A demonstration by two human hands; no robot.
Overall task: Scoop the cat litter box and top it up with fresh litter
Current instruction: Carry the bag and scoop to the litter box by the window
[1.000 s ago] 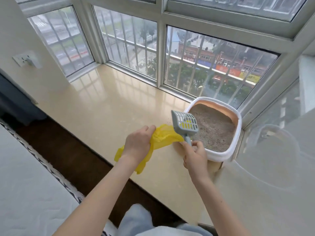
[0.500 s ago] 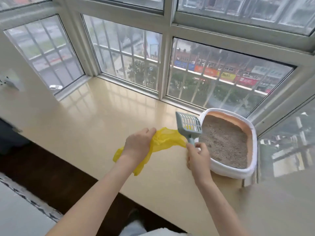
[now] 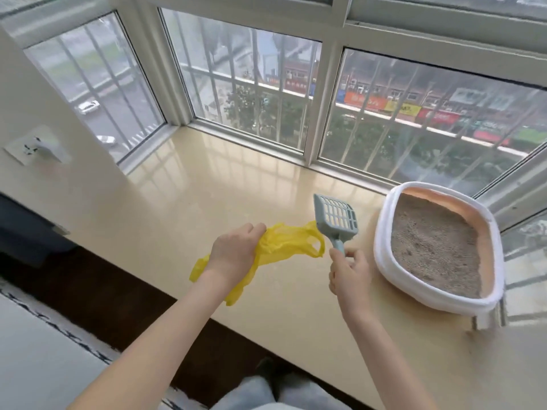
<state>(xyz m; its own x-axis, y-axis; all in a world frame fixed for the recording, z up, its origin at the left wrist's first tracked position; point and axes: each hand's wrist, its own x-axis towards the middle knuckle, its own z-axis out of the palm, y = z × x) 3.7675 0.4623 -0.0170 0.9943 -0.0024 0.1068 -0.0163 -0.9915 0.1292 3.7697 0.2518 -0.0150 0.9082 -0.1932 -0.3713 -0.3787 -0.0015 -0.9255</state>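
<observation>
A white litter box [image 3: 381,255] with an orange inner wall stands on the right of the beige window ledge [image 3: 207,196], filled with grey-brown litter [image 3: 438,247]. My right hand [image 3: 350,275] grips the handle of a grey slotted scoop [image 3: 336,216], held upright just left of the box with nothing in its head. My left hand [image 3: 233,255] holds a crumpled yellow plastic bag [image 3: 284,244] above the ledge, left of the scoop. The bag's handle loop hangs open near the scoop's handle.
Barred windows [image 3: 266,99] close the ledge at the back and both sides. A wall socket [image 3: 35,146] sits on the left wall. Dark floor [image 3: 88,291] runs below the ledge's front edge, with a white patterned cover [image 3: 44,365] at lower left.
The view has swung left, so the litter box now lies farther right. The scoop has drawn away from the bag, and its head now shows no yellow behind it.
</observation>
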